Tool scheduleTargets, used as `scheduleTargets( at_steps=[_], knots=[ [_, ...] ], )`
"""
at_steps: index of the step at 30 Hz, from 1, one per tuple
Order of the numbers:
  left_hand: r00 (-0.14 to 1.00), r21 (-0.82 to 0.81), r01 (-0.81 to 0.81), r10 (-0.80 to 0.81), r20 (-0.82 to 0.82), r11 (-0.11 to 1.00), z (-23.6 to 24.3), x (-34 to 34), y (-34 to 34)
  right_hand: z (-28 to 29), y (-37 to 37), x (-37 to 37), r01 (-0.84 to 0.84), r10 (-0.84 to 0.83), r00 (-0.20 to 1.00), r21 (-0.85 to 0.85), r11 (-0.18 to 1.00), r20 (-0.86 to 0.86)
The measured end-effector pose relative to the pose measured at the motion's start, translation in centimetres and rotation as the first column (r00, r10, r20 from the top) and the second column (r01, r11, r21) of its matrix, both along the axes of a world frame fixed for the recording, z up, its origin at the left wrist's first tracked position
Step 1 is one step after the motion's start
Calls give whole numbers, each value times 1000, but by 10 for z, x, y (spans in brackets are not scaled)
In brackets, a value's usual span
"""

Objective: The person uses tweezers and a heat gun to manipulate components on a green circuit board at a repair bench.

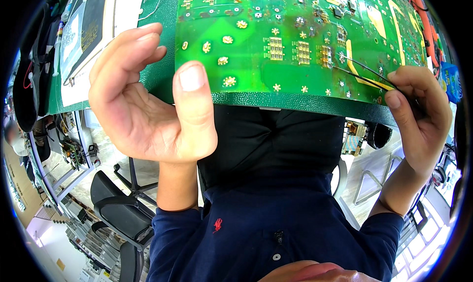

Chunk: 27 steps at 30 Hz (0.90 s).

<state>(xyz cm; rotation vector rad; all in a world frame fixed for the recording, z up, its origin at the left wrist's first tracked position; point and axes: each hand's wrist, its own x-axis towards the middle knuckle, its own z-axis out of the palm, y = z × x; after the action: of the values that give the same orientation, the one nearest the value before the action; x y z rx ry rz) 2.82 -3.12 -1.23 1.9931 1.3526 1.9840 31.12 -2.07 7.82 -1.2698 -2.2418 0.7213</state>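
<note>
A large green circuit board (305, 75) lies on the green mat, its near edge close to the edge of the bench. My right hand (419, 104) pinches a pair of dark tweezers (367, 76) between thumb and fingers. Their two tips point left, slightly apart, at a small group of chip parts (326, 56) on the board; whether they touch cannot be seen. My left hand (152, 99) is raised by the board's left edge, palm up, thumb apart from the curled fingers, with nothing in it.
The green mat (162, 82) shows along the board's left and front edges. At the far left lie a dark flat panel (91, 28) and some thin wires. Red-handled tools (427, 30) stand at the right, near a blue packet (450, 82). A black office chair (118, 203) is behind, at lower left.
</note>
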Motion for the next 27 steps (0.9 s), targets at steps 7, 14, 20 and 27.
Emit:
scheduleTargets(
  at_steps=[7, 14, 20, 27],
  knots=[
    [1000, 8, 12, -12, -11, 1000, 0, -1, 1, -2, 2, 2, -35, 35, 999, 24, 999, -11],
    [999, 14, 39, -39, -2, 999, -1, -3, 1, 3, 0, 1, -15, 16, 1000, -19, 1000, 24],
    [999, 24, 47, -47, -6, 999, -1, -4, 2, 4, 0, -1, 0, 1, 1000, -37, 999, 29],
    [999, 26, 42, -42, 5, 999, -2, -2, 2, 2, 0, 0, -1, 1, 1000, -30, 1000, 14]
  ],
)
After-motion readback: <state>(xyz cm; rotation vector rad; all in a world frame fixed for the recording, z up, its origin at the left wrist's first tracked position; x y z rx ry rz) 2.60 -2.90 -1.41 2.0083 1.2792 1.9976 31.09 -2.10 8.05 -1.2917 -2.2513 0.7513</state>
